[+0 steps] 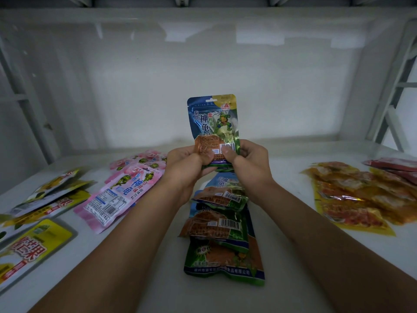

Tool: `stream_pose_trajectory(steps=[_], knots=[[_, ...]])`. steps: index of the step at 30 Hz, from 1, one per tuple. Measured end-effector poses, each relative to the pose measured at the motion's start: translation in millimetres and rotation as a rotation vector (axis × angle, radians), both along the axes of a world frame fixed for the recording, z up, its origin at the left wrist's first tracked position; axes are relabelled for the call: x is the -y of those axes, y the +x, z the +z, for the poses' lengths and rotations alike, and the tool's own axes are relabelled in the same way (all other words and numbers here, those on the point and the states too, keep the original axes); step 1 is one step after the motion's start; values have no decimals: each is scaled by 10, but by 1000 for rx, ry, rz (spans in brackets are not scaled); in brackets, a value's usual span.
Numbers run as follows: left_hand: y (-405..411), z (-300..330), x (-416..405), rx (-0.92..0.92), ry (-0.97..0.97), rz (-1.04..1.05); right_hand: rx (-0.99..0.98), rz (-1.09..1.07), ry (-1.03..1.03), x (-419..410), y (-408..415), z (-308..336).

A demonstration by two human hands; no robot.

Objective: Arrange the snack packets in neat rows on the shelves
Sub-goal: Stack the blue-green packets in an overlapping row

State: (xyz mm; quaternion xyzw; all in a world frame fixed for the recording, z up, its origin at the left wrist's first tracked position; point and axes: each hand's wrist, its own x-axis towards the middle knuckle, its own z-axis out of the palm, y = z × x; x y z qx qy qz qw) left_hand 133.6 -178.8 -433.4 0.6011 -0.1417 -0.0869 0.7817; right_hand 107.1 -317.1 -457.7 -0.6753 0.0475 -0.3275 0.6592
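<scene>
I hold a blue-green snack packet [213, 123] upright above the white shelf [282, 168]. My left hand [188, 166] and my right hand [249, 162] both pinch its lower edge, thumbs on the front. Below my hands lies a row of several overlapping blue-green packets [222, 224] running toward me. To the left lies a pink packet row [119, 195], and yellow packets [38, 231] lie at the far left. Orange-yellow packets [352, 195] lie in a row on the right.
Red packets [397, 166] lie at the far right by the shelf's metal upright [392, 93]. The white back wall [203, 75] closes the shelf behind. Another shelf board [203, 12] runs overhead. Bare shelf surface shows between the packet rows.
</scene>
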Motion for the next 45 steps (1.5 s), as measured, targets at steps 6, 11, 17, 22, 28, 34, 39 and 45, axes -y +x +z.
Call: stream_pose_trajectory(steps=[6,11,17,22,28,34,39,45], knots=[[6,-22,6,-7,18,13,-47,-24,-14,20,-20,21],[-41,5,32,-31,-49,-1,-23,-46,-22,-12,-56,69],[-58,-26,78,-2,-21,-34,-17,-71,-34,-36,-70,72],[-25,-15,55,27,46,-20,-23,-37,33,-59,-90,99],[-26,3,62,10,47,-23,-50,-73,-22,-34,-84,89],[3,7,6,8,82,-9,-133,2,-58,-79,-115,107],[11,-1,5,40,41,3,-87,27,-6,-112,-162,139],[-11,32,7,59,4,-4,-72,91,70,-116,-204,175]])
